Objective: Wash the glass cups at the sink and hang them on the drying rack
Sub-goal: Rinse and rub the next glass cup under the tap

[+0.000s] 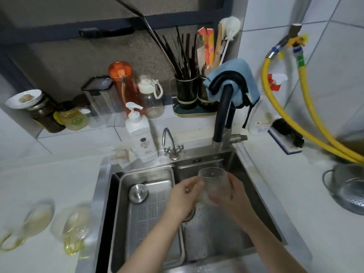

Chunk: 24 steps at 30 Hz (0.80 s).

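A person held a clear glass cup (214, 184) over the basin of a stainless steel sink (246, 186), both bare hands wrapped around it. The right hand (234, 196) gripped the cup from the right side, its grip closed around the glass wall with fingers curled across the front. The left hand (183, 196) gripped the cup's left side, fingers curled against the glass where a yellowish handle appeared, though blur made the detail hard to read. The cup stood roughly upright, mouth tilted away from the camera, beneath and in front of a dark faucet (224, 113) draped with a blue cloth (234, 75).

A perforated steel drain tray (151, 203) sat in the sink's left half, a round metal lid (138, 192) resting on it. Two more glass cups with yellow handles (72, 227) and (33, 221) lay blurred on the white tabletop (49, 178) to the left of the sink. A white pump bottle (140, 134) stood at the sink's back edge beside a small chrome tap (171, 144). Behind it stood jars, an orange bottle (123, 81) and a utensil holder (189, 93) filled with chopsticks. A yellow hose (307, 119) curved along the tiled wall at right, above a metal colander (346, 192).
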Available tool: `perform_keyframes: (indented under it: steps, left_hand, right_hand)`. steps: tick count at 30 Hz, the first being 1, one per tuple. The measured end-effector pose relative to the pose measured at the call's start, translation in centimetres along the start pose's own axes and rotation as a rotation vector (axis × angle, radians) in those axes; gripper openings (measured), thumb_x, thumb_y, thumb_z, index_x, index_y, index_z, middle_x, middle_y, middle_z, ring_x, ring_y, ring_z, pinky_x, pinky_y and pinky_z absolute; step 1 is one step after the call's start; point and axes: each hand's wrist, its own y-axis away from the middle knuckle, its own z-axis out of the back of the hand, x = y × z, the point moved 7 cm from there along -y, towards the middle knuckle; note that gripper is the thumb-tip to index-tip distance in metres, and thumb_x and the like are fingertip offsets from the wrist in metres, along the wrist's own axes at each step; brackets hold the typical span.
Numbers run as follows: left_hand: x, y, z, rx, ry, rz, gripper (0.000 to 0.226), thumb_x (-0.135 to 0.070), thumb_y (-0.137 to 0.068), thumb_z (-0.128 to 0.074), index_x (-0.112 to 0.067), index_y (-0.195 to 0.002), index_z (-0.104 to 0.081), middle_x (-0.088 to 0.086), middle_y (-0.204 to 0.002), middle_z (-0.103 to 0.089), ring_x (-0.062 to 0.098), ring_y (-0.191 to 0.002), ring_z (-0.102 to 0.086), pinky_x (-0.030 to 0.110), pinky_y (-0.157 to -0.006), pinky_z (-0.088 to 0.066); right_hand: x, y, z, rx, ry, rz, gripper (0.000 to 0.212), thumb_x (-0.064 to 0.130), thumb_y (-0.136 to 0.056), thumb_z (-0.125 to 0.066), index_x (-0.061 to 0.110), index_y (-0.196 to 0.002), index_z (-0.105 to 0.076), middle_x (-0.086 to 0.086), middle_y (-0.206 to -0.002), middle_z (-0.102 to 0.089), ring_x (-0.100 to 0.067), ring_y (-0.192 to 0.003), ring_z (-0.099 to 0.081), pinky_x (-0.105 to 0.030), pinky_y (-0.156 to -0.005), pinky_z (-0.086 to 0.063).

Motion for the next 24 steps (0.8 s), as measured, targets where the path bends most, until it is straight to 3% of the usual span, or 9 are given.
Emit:
perform_keyframes:
  steps: [3, 5, 8, 10, 11, 14, 18, 22, 24]
  left_hand:
    - [0.5, -0.7, -0.4, -0.122, 0.079, 0.062, 0.009, -0.019, -0.088, -0.069, -0.016, -0.096, -0.069, 0.000, -0.087, -0.068, 0.011, -0.074, -0.063, 0.035, -0.073, -0.058]
    - [1.0, -1.3, -0.8, -0.174, 0.114, 0.109, 0.009, -0.015, -0.086, -0.072, -0.014, -0.080, -0.064, 0.002, -0.075, -0.064, 0.015, -0.068, -0.061, 0.041, -0.074, -0.058]
    - [1.6, -2.3, -1.3, -0.213, 0.097, 0.118, 0.012, -0.018, -0.084, -0.073, -0.014, -0.078, -0.064, 0.004, -0.076, -0.067, 0.017, -0.071, -0.063, 0.042, -0.077, -0.056]
    - [1.7, -3.0, -1.1, -0.257, 0.035, 0.088, 0.010, -0.020, -0.083, -0.075, -0.016, -0.079, -0.066, 0.002, -0.078, -0.069, 0.016, -0.073, -0.063, 0.036, -0.077, -0.053]
    - [1.7, -3.3, -1.0, -0.278, 0.015, 0.073, 0.010, -0.020, -0.082, -0.075, -0.017, -0.079, -0.066, 0.001, -0.078, -0.069, 0.015, -0.073, -0.062, 0.033, -0.076, -0.051]
    - [1.8, -4.0, -1.0, -0.319, 0.045, 0.064, 0.013, -0.016, -0.081, -0.076, -0.017, -0.076, -0.064, 0.002, -0.075, -0.068, 0.016, -0.071, -0.061, 0.031, -0.075, -0.049]
    - [1.8, -4.9, -1.6, -0.318, 0.093, 0.075, 0.010, -0.015, -0.080, -0.076, -0.011, -0.082, -0.067, 0.003, -0.077, -0.069, 0.012, -0.070, -0.062, 0.026, -0.072, -0.049]
    - [1.6, -5.3, -2.2, -0.315, 0.149, 0.081, 0.012, -0.012, -0.081, -0.075, -0.018, -0.077, -0.066, -0.005, -0.072, -0.068, 0.005, -0.066, -0.060, 0.020, -0.070, -0.049]
    - [1.7, -5.5, -2.4, -0.311, 0.150, 0.085, 0.011, -0.015, -0.081, -0.076, -0.020, -0.077, -0.067, -0.005, -0.074, -0.069, 0.008, -0.070, -0.062, 0.023, -0.075, -0.049]
  right_hand:
    - [1.5, -1.2, 0.4, 0.049, -0.023, 0.133, 0.055, 0.034, -0.054, -0.087, 0.037, -0.105, -0.066, 0.005, -0.103, -0.072, -0.010, -0.095, -0.068, -0.027, -0.081, -0.055]
    - [1.4, -1.8, 0.9, 0.081, -0.059, 0.133, 0.053, 0.026, -0.054, -0.086, 0.034, -0.103, -0.067, 0.007, -0.101, -0.072, -0.005, -0.092, -0.068, -0.022, -0.076, -0.055]
    - [-0.2, -3.2, 1.8, 0.154, -0.053, 0.058, 0.046, 0.003, -0.069, -0.082, 0.024, -0.106, -0.064, 0.008, -0.101, -0.072, -0.005, -0.092, -0.068, -0.013, -0.073, -0.052]
    - [-2.1, -4.9, 3.0, 0.186, 0.014, -0.061, 0.024, 0.006, -0.087, -0.066, 0.012, -0.110, -0.063, -0.004, -0.098, -0.070, -0.015, -0.086, -0.067, -0.013, -0.067, -0.051]
    - [-3.7, -6.2, 4.3, 0.137, 0.063, -0.129, 0.021, 0.014, -0.092, -0.060, 0.008, -0.112, -0.061, -0.011, -0.101, -0.067, -0.020, -0.087, -0.065, -0.013, -0.067, -0.048]
    - [-6.9, -9.8, 8.2, -0.121, 0.153, -0.290, 0.020, 0.034, -0.093, -0.059, 0.019, -0.106, -0.060, -0.004, -0.099, -0.063, -0.022, -0.091, -0.062, -0.030, -0.073, -0.048]
    - [-8.9, -16.0, 11.4, -0.212, 0.074, -0.315, 0.021, 0.030, -0.088, -0.064, 0.012, -0.085, -0.054, -0.002, -0.072, -0.053, -0.017, -0.065, -0.055, -0.032, -0.064, -0.048]
    - [-12.8, -20.5, 13.7, -0.298, 0.071, -0.347, 0.027, 0.026, -0.078, -0.066, 0.012, -0.063, -0.049, -0.009, -0.068, -0.050, -0.024, -0.066, -0.052, -0.039, -0.069, -0.045]
    - [-14.8, -21.5, 15.1, -0.402, 0.050, -0.383, 0.032, 0.036, -0.064, -0.068, 0.012, -0.073, -0.049, -0.010, -0.079, -0.055, -0.031, -0.077, -0.061, -0.048, -0.078, -0.052]
